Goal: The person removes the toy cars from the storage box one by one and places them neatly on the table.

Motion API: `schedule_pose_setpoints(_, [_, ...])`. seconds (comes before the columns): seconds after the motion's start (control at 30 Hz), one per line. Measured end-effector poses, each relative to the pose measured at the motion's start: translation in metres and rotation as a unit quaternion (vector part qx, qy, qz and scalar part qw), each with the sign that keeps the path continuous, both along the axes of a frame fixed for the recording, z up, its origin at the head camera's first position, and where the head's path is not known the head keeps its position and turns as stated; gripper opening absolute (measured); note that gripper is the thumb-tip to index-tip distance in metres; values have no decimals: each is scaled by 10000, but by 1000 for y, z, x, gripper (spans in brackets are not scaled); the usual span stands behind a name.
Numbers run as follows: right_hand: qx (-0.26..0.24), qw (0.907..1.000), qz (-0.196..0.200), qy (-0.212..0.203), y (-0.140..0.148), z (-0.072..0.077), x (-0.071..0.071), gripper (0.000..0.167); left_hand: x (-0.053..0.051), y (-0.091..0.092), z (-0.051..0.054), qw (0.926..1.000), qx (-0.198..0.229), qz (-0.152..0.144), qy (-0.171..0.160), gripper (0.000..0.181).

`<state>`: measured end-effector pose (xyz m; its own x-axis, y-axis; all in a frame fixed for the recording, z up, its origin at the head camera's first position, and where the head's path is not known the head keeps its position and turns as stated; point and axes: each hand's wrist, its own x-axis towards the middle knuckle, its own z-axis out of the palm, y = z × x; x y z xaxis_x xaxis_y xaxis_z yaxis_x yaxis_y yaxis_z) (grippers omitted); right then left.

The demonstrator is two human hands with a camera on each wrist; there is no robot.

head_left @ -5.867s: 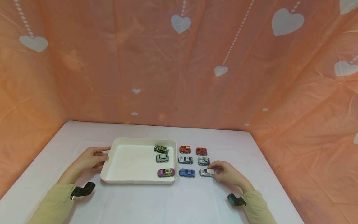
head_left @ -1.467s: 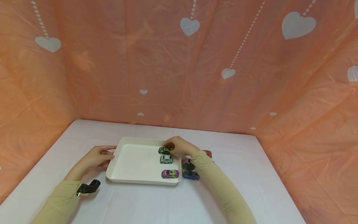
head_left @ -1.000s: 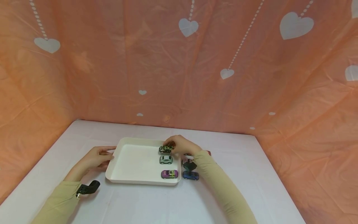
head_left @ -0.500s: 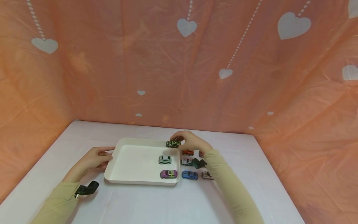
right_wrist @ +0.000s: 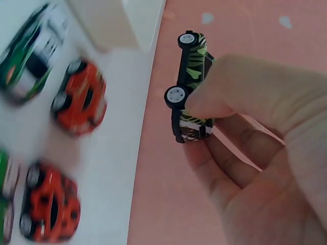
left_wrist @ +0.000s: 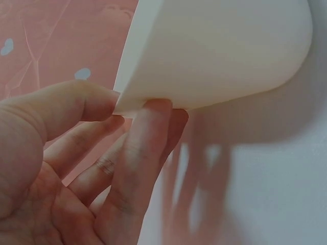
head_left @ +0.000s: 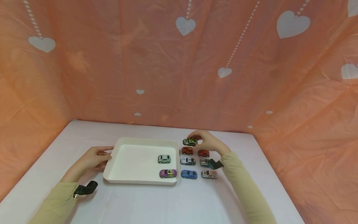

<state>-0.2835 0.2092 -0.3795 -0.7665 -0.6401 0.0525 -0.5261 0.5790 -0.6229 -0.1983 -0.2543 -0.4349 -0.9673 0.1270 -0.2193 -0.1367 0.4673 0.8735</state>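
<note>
A black-and-green patterned toy car [right_wrist: 193, 69] is pinched between the thumb and fingers of my right hand [head_left: 208, 141], held up behind the red cars right of the tray. My left hand [head_left: 90, 160] grips the left edge of the white tray [head_left: 139, 180]; in the left wrist view, thumb and fingertips meet at the tray's wall [left_wrist: 214, 56]. Inside the tray, toward its right side, sit a pale grey-green toy car [head_left: 164, 159] and a purple toy car [head_left: 167, 173].
Right of the tray, two columns of toy cars stand on the white table [head_left: 156, 205]: a red car [head_left: 187, 151], a white car [head_left: 188, 161], a blue car [head_left: 189, 174], and beyond them a spotted red car [head_left: 204, 153], a partly hidden car [head_left: 204, 162] and another white car [head_left: 209, 174].
My right hand has lifted the black-and-green toy car out of the tray's back right corner and carried it right, past the rim. The left hand stays on the tray.
</note>
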Motion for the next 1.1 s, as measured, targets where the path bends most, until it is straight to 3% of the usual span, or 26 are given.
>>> schedule_pose_setpoints(0.63, [172, 9972, -700, 183, 82, -8, 18, 42, 1, 2, 3, 10000, -60, 17, -61, 59])
schedule_pose_setpoints(1.1, [155, 9936, -1109, -166, 115, -30, 25, 40, 0, 3, 0, 9999, -87, 106, -106, 58])
